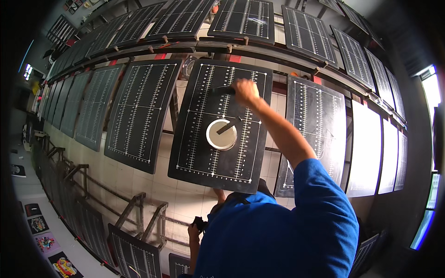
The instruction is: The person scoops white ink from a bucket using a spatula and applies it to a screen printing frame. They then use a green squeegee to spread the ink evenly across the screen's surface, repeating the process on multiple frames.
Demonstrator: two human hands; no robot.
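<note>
A black board (187,153) printed with white ruler-like scales lies in front of me. My right hand (247,91) is closed over its far half, around a dark, narrow tool (222,91) that points left; its exact kind is hard to make out against the board. On the middle of the board stands a round white tub (208,137) of pale grey contents. A dark flat stick (229,125) leans out of the tub over its right rim. Low at my left side, off the board, my left hand (193,233) is closed on a small black object (200,223).
Similar black boards (139,111) lie in rows to the left, right and beyond, on dark metal racks (139,204). Boards on the right (364,153) glare white with light. Small colourful pictures (65,265) lie at the lower left. Pale tiled floor (181,201) shows between racks.
</note>
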